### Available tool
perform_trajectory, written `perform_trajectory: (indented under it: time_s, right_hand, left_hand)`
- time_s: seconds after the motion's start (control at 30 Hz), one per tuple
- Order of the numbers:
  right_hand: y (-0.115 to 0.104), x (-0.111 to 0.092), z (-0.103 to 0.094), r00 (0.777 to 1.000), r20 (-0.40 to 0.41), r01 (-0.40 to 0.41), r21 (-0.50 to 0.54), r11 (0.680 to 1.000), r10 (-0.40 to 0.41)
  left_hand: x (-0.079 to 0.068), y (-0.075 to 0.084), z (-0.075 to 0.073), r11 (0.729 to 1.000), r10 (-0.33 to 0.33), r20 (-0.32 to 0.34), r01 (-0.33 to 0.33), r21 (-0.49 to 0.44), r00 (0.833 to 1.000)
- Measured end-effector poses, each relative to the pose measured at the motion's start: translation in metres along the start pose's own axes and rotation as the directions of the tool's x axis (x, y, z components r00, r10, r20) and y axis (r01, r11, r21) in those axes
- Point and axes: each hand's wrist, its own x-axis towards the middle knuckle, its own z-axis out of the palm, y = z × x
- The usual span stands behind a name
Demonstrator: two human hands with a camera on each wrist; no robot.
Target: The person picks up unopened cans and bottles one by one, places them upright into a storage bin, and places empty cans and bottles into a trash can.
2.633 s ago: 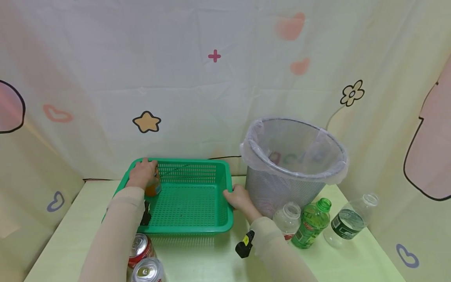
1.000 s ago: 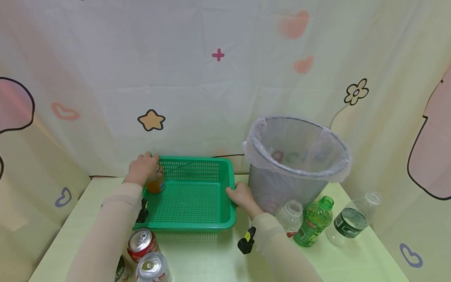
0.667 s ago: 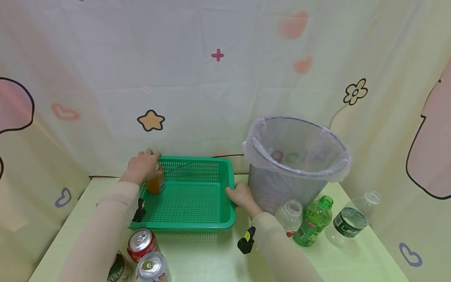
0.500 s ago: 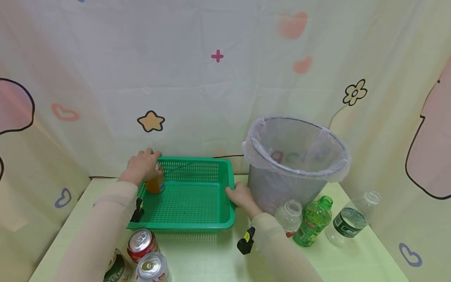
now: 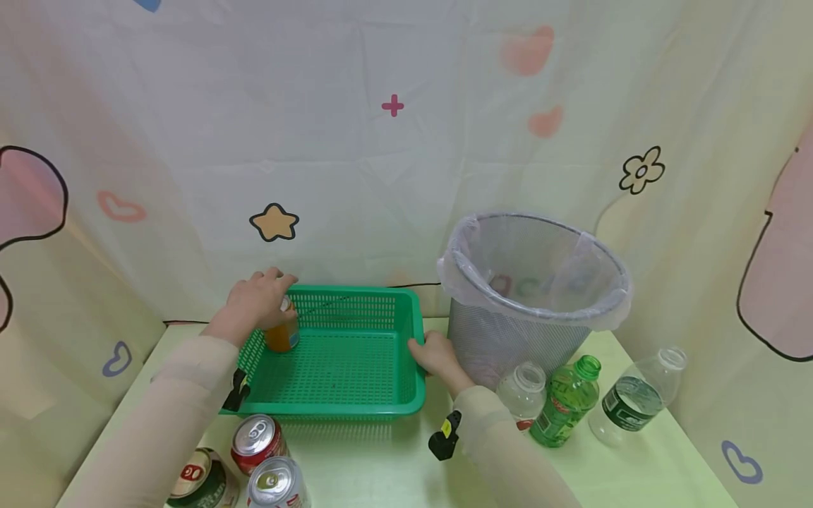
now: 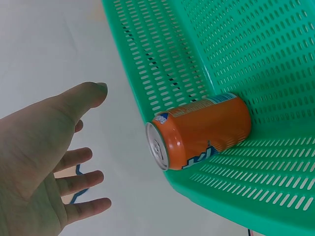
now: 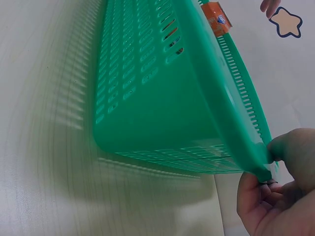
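An orange soda can (image 6: 211,129) stands in the back left corner of the green plastic basket (image 5: 346,409). Above that corner my left hand (image 5: 257,300) is apart from the can; the left wrist view shows its fingers spread and holding nothing. My right hand (image 5: 438,356) grips the basket's right rim, and in the right wrist view the thumb and curled fingers pinch the rim (image 7: 236,132). In front of the basket stand a red can (image 5: 257,441), a silver-topped white can (image 5: 276,483) and a dark green can (image 5: 206,483), the last partly behind my left sleeve.
A mesh bin (image 5: 508,346) with a clear plastic liner stands right of the basket. Before it are a clear bottle (image 5: 522,388), a green bottle (image 5: 565,406) and a clear bottle with a dark label (image 5: 629,402). A printed curtain (image 5: 356,176) hangs behind the table.
My left hand has let go of the orange can and drawn up and left from it, baring the dark green can. The right hand stays on the basket's rim.
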Motion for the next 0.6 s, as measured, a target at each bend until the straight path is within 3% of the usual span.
perform_trajectory:
  time_s: [0.6]
  right_hand:
    - [0.005,0.005,0.005,1.000,-0.013,-0.012,0.012,1.000,0.012]
  left_hand:
    - [-0.028,0.014,-0.010,0.990,0.118,-0.123,-0.108,0.089,0.985]
